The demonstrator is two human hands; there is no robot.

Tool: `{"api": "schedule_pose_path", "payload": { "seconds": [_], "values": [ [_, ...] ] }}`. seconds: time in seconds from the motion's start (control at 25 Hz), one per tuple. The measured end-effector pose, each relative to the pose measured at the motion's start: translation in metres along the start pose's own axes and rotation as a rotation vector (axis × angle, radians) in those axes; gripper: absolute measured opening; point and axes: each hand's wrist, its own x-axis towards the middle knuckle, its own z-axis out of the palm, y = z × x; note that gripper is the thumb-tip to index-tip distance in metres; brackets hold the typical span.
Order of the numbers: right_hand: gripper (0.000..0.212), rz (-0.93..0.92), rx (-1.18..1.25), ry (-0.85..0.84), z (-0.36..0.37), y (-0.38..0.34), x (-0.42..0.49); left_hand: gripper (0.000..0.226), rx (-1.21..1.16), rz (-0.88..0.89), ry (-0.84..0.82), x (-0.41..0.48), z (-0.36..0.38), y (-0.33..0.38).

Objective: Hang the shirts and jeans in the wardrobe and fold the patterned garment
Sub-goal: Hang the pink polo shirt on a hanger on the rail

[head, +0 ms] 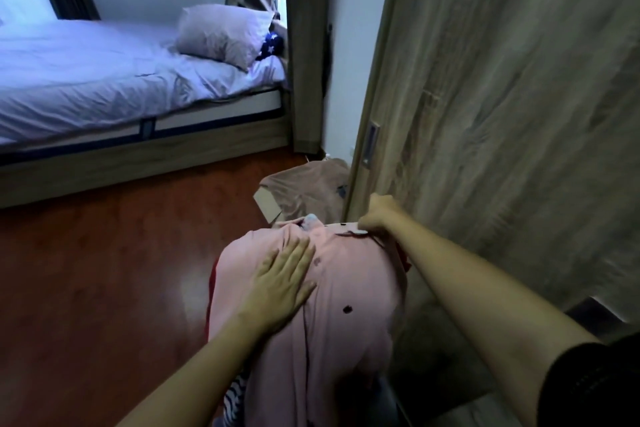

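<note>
The wardrobe door (502,97), pale grained wood, fills the right side of the room, and the person stands close against its edge. Across the room to the left is the bed (86,80) under a wrinkled light sheet, with reddish-brown floor (104,270) between it and the person.

A pink shirt (346,340) hangs in front of the person, just beside the door's edge, with its collar up and its buttoned front facing us. A strip of red cloth shows from behind it on both sides. Beyond the shirt, on the floor by the foot of the door, is a cardboard box (265,199) with a brownish cloth (304,187) draped over it. A pillow (221,33) leans at the head of the bed.

The left hand (282,284) lies flat on the chest of the shirt, fingers straight and together, pressing the fabric and gripping nothing. The right hand (379,215) is at the top of the shirt by the collar, its fingers curled down over the fabric and holding it there, with the knuckles near the door.

Low down, under the left forearm, a black-and-white striped garment (235,399) peeks out from behind the shirt. A dark button (347,309) sits on the shirt's front, and a slim metal handle (370,142) is set into the door's edge.
</note>
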Motion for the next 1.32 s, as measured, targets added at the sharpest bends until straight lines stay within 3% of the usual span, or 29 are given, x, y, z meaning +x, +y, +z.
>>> {"api": "schedule_pose_path", "payload": {
  "seconds": [0.08, 0.2, 0.28, 0.4, 0.48, 0.56, 0.64, 0.72, 0.8, 0.88, 0.96, 1.04, 1.12, 1.24, 1.32],
  "values": [
    [0.044, 0.025, -0.072, 0.040, -0.001, -0.002, 0.008, 0.059, 0.031, 0.026, 0.057, 0.002, 0.008, 0.000],
    [0.028, -0.045, 0.021, 0.173, -0.001, 0.005, 0.011, 0.059, 0.008, 0.019, 0.057, -0.003, 0.005, 0.002],
    [0.027, -0.179, 0.081, 0.249, -0.003, 0.016, 0.003, 0.060, -0.202, -0.088, 0.186, 0.006, -0.012, 0.011],
    [0.024, -0.321, 0.192, 0.394, -0.011, 0.027, -0.023, 0.039, -0.549, -0.337, 0.355, 0.065, -0.050, 0.017],
    [0.023, -0.399, 0.256, 0.469, -0.022, 0.031, -0.042, 0.058, -0.639, -0.258, 0.120, 0.112, -0.072, 0.019],
    [0.025, -0.479, 0.330, 0.524, -0.037, 0.033, -0.065, 0.076, -0.551, -0.060, -0.318, 0.145, -0.087, 0.025],
    [0.023, -0.550, 0.353, 0.553, -0.054, 0.036, -0.089, 0.071, -0.369, 0.089, -0.546, 0.154, -0.101, 0.031],
    [0.018, -0.618, 0.296, 0.487, -0.067, 0.044, -0.113, 0.052, -0.263, 0.142, -0.470, 0.148, -0.114, 0.026],
    [0.024, -0.615, 0.249, 0.276, -0.081, 0.053, -0.135, 0.047, -0.129, 0.138, -0.280, 0.137, -0.126, 0.016],
    [0.028, -0.601, -0.106, 0.113, -0.087, 0.057, -0.156, 0.042, -0.001, 0.148, -0.138, 0.122, -0.141, 0.012],
    [0.033, -0.570, -0.404, 0.147, -0.084, 0.060, -0.176, 0.032, 0.066, 0.150, -0.108, 0.106, -0.156, 0.018],
    [0.036, -0.554, -0.372, 0.257, -0.087, 0.071, -0.201, 0.025, 0.067, 0.143, -0.111, 0.080, -0.172, 0.023],
    [0.040, -0.502, -0.230, 0.261, -0.093, 0.086, -0.234, 0.021, -0.147, 0.105, -0.092, 0.049, -0.194, 0.025],
    [0.042, -0.392, -0.142, 0.221, -0.095, 0.111, -0.289, 0.048, -0.870, -0.058, -0.107, 0.005, -0.237, 0.055],
    [0.044, -0.345, -0.063, 0.283, -0.099, 0.122, -0.329, 0.052, -0.992, -0.062, -0.096, -0.011, -0.270, 0.085]
  ]
}}
